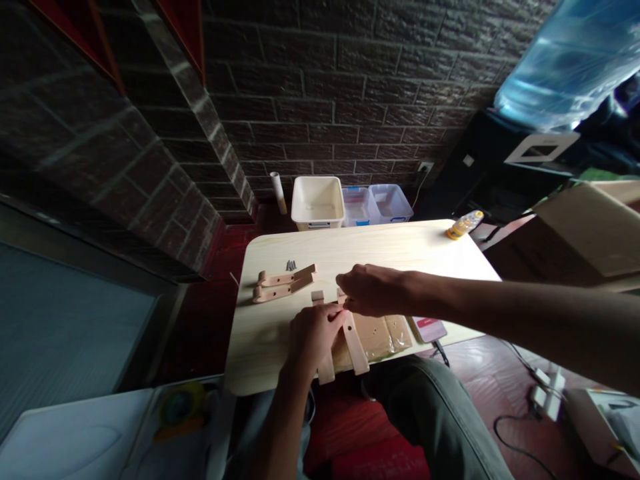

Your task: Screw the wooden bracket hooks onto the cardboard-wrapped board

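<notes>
Two pale wooden strips (355,347) lie side by side over a brown cardboard sheet (376,335) in clear wrap at the table's near edge. My left hand (314,333) rests across the left strip, its thumb and fingers pinched together by the right strip. Just above those fingertips, my right hand (373,290) is curled into a fist over the right strip's upper part. Whatever either hand grips is hidden by the fingers. To the left sit two angled wooden pieces (280,291) with dark holes, and several small metal screws (291,265) behind them.
A phone (430,329) with a cable lies right of the cardboard on the pale table (265,357). An orange-based bottle (464,225) stands at the far right corner. Behind the table are a cream bin (317,200) and clear plastic boxes (390,202) by the brick wall.
</notes>
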`<state>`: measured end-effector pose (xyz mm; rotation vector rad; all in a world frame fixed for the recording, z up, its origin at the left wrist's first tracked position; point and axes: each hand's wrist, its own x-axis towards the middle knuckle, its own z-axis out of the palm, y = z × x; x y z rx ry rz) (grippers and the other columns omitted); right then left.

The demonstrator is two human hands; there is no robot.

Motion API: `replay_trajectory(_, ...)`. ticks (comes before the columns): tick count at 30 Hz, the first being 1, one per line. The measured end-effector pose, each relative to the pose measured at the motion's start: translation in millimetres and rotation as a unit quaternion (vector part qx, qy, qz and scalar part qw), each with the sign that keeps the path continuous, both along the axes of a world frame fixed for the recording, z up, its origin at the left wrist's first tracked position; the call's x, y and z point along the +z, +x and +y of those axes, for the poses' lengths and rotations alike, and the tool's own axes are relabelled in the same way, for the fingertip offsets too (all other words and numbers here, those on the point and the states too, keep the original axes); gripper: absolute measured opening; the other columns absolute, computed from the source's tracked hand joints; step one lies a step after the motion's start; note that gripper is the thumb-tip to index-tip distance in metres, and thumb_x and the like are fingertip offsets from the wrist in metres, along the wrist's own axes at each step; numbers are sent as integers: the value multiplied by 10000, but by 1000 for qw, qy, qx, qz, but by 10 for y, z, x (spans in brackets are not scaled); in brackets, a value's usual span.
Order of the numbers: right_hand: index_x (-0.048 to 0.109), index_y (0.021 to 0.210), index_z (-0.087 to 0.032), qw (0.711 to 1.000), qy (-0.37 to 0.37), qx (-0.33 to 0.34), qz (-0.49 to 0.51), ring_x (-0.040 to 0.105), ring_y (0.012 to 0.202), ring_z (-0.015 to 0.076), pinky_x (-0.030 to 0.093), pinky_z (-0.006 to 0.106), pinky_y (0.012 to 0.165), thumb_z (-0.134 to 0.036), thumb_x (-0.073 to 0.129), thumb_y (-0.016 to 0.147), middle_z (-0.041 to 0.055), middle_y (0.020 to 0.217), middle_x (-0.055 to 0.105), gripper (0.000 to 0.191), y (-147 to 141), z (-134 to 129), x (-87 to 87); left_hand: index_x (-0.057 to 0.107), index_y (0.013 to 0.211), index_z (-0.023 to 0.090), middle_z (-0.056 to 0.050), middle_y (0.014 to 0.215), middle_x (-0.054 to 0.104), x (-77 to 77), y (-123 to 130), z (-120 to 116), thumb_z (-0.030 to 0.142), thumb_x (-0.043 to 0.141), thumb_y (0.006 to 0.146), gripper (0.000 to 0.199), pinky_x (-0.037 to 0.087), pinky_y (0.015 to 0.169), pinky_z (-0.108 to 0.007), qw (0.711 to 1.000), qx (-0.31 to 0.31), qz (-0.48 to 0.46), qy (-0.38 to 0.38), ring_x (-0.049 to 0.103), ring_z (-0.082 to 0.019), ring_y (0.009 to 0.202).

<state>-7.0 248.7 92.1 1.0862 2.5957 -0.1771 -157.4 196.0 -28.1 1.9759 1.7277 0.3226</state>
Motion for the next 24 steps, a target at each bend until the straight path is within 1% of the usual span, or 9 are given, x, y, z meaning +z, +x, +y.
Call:
replay_trajectory(3,656,1069,-84,998,-55,6,-19,713,751,222,400,268,520,-211,653,870,142,906,742,237,3,0,106,779,1032,364,-8,959,794,14,4,-2,439,581,932,234,356,627,-257,1000,12,-8,-2,703,-195,834)
replay_trajectory(4,653,1080,-100,998,-59,19,-20,716,774,224,407,268,537,-191,645,873,135,921,743,226,5,1,137,776,1047,366,-10,967,794,21,6,-1,445,583,931,239,366,635,-256,1000,14,-9,-6,703,-196,841)
replay_trajectory(6,656,1074,-133,998,-39,54,-20,715,807,228,422,279,573,-165,608,905,117,931,741,179,10,-1,169,781,1038,358,-15,956,793,36,9,1,457,584,930,246,370,635,-253,1000,11,-5,-20,699,-192,831)
replay_trajectory(10,667,1016,-140,994,13,109,-26,696,800,225,441,305,623,-190,556,968,113,919,725,131,16,-23,126,787,967,336,-12,916,789,38,12,10,456,576,933,245,330,607,-252,1000,5,13,-17,684,-179,786)
replay_trajectory(14,656,1030,-133,991,25,130,-17,662,759,204,423,299,622,-226,591,961,100,884,702,133,42,-15,34,776,1001,360,0,896,786,4,14,15,434,585,929,218,309,601,-259,1000,4,13,-5,680,-178,762)
replay_trajectory(17,646,1060,-118,992,24,122,-11,638,755,191,404,289,621,-265,595,964,102,888,691,183,79,18,-14,777,1013,360,-3,899,787,-8,15,17,437,591,924,220,310,597,-262,1000,8,14,-10,681,-183,757)
replay_trajectory(19,651,1051,-111,994,14,106,-3,625,743,184,387,280,606,-284,604,958,100,874,687,202,100,38,-27,780,1013,358,-6,908,789,-2,16,17,440,587,927,227,317,600,-262,1000,8,12,-11,683,-185,768)
replay_trajectory(22,672,1004,-113,998,-8,60,13,620,719,179,353,266,565,-299,634,935,91,836,687,202,110,48,-19,785,1009,360,-6,924,793,18,15,14,457,579,932,241,333,613,-258,1000,8,5,-13,687,-188,792)
replay_trajectory(24,681,1000,-115,999,-17,30,16,628,717,182,339,262,551,-302,648,924,97,849,699,205,99,39,-4,786,1006,361,-5,918,794,33,15,12,462,578,934,243,339,618,-255,1000,9,2,-19,687,-186,789)
